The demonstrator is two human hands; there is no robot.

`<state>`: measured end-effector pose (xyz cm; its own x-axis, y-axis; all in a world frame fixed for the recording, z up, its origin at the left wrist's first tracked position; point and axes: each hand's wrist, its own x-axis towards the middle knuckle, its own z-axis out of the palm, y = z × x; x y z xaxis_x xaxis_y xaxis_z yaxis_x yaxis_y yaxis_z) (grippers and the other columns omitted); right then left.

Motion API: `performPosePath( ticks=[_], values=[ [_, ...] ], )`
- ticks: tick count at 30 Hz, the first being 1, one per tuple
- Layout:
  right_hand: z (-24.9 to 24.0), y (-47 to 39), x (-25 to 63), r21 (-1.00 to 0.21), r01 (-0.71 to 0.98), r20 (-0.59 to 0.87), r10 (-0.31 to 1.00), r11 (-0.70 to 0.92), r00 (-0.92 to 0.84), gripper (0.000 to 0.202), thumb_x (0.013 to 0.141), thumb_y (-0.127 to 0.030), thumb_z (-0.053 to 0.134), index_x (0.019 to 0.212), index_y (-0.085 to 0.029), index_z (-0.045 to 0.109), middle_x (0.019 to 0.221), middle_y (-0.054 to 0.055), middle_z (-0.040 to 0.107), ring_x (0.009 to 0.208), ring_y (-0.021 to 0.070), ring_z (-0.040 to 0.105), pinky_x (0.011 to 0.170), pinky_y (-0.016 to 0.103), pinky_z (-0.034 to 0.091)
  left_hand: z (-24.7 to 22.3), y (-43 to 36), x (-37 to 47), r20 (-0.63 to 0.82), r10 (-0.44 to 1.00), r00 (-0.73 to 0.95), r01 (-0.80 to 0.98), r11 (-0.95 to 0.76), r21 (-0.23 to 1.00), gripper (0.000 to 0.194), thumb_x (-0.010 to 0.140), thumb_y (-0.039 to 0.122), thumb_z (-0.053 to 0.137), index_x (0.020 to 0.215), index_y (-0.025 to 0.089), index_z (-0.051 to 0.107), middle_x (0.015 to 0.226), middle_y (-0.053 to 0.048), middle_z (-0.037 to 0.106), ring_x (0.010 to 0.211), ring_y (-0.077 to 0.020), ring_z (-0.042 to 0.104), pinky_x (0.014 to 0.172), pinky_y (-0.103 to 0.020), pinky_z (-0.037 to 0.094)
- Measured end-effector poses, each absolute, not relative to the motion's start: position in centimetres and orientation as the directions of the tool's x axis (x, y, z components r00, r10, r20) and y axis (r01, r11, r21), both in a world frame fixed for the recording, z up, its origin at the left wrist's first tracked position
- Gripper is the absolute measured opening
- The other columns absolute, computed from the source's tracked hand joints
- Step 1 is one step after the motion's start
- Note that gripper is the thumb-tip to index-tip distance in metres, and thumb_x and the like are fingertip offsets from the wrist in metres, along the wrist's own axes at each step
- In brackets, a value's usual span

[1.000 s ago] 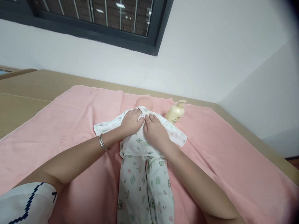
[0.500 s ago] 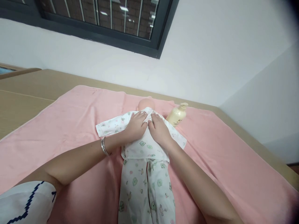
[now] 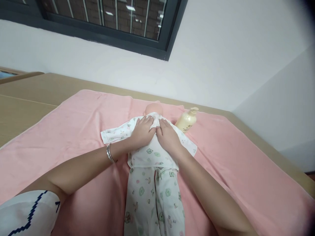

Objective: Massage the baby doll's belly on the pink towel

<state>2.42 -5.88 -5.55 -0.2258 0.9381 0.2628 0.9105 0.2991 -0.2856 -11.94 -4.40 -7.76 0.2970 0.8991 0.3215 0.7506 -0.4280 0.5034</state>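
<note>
A baby doll (image 3: 154, 108) lies stretched out on a pink blanket (image 3: 81, 121), its bald head at the far end and no face showing. It wears a white printed top (image 3: 152, 155) and matching trousers (image 3: 155, 196). My left hand (image 3: 143, 131) lies flat on the upper left of the doll's torso, fingers pointing towards the head. Beside it, my right hand (image 3: 168, 136) rests flat on the upper right, the two thumbs nearly meeting in the middle. Both hands are open and grip nothing. The doll's feet are out of view.
A pale yellow pump bottle (image 3: 187, 120) leans on the blanket just right of the doll's shoulder. The blanket covers a wooden surface (image 3: 29, 95). Behind it rises a white wall (image 3: 209, 65) with a dark-framed window (image 3: 167, 39).
The fingers of my left hand have slid slightly towards the doll's head, and the cloth near the collar lies a little differently. My right hand has hardly moved.
</note>
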Motion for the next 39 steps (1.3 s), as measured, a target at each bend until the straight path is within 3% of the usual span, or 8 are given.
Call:
performPosePath(
  ticks=[4,11,15,21,25,31,36,39],
  values=[
    [-5.1,-7.3,1.4,-0.205,0.93,0.275,0.93,0.306,-0.245,0.053,0.098,-0.024,0.032,0.141,0.001,0.048,0.149,0.024,0.045,0.142,0.0326,0.039,0.119,0.046,0.03,-8.3,-3.1,-12.4,0.391,0.872,0.293,0.721,-0.471,0.509,0.049,0.093,0.03,0.04,0.137,0.012,0.052,0.15,-0.015,0.048,0.144,-0.0298,0.038,0.12,-0.054,0.025],
    [-5.0,-5.1,4.2,-0.394,0.862,0.306,0.93,0.318,-0.203,0.051,0.098,-0.034,0.036,0.141,-0.011,0.051,0.149,0.016,0.048,0.142,0.0296,0.04,0.117,0.05,0.033,-10.2,-3.6,-12.1,0.514,0.847,0.139,0.68,-0.459,0.572,0.047,0.093,0.03,0.042,0.134,0.012,0.055,0.143,-0.014,0.056,0.138,-0.0288,0.044,0.119,-0.05,0.03],
    [-5.1,-5.9,3.2,-0.362,0.863,0.432,0.883,0.353,-0.18,0.055,0.095,-0.03,0.039,0.146,-0.011,0.044,0.158,0.016,0.034,0.147,0.0298,0.03,0.118,0.053,0.028,-10.9,-3.6,-12.2,0.544,0.834,0.089,0.632,-0.469,0.616,0.045,0.095,0.03,0.039,0.134,0.012,0.054,0.142,-0.015,0.056,0.138,-0.0275,0.044,0.119,-0.048,0.032],
    [-5.6,-6.2,2.4,-0.388,0.806,0.38,0.874,0.447,-0.302,0.048,0.094,-0.028,0.041,0.136,-0.013,0.057,0.151,0.014,0.046,0.143,0.0264,0.039,0.119,0.048,0.029,-11.2,-3.5,-12.3,0.597,0.8,0.058,0.586,-0.511,0.628,0.043,0.096,0.029,0.036,0.131,0.012,0.054,0.138,-0.015,0.059,0.133,-0.0258,0.049,0.117,-0.046,0.035],
    [-5.3,-5.8,3.3,-0.405,0.813,0.483,0.853,0.417,-0.197,0.053,0.092,-0.028,0.043,0.144,-0.016,0.048,0.16,0.012,0.032,0.148,0.0267,0.03,0.119,0.051,0.027,-11.1,-3.6,-12.3,0.588,0.807,0.052,0.589,-0.5,0.635,0.043,0.097,0.031,0.036,0.132,0.015,0.053,0.138,-0.013,0.058,0.134,-0.0258,0.048,0.117,-0.047,0.036],
    [-5.2,-5.7,3.5,-0.364,0.808,0.277,0.882,0.463,-0.381,0.052,0.099,-0.039,0.038,0.145,-0.017,0.047,0.158,0.015,0.034,0.15,0.0293,0.025,0.12,0.058,0.018,-11.1,-3.6,-12.3,0.593,0.803,0.053,0.59,-0.505,0.63,0.044,0.097,0.032,0.035,0.133,0.015,0.053,0.139,-0.013,0.057,0.134,-0.0263,0.048,0.117,-0.048,0.035],
    [-4.9,-6.2,2.9,-0.354,0.829,0.455,0.854,0.433,-0.252,0.057,0.096,-0.031,0.04,0.152,-0.021,0.035,0.164,0.01,0.021,0.153,0.0275,0.014,0.12,0.058,0.018,-11.1,-3.6,-12.3,0.586,0.809,0.051,0.602,-0.493,0.628,0.043,0.097,0.031,0.036,0.133,0.017,0.053,0.14,-0.012,0.057,0.136,-0.0259,0.047,0.117,-0.048,0.035],
    [-5.4,-6.4,2.5,-0.304,0.855,0.362,0.881,0.42,-0.304,0.054,0.098,-0.033,0.038,0.15,-0.018,0.039,0.162,0.012,0.028,0.152,0.0293,0.016,0.12,0.059,0.018,-11.1,-3.5,-12.4,0.584,0.809,0.063,0.604,-0.497,0.623,0.043,0.095,0.03,0.037,0.131,0.015,0.055,0.139,-0.012,0.059,0.134,-0.0254,0.048,0.117,-0.047,0.035]
  ],
)
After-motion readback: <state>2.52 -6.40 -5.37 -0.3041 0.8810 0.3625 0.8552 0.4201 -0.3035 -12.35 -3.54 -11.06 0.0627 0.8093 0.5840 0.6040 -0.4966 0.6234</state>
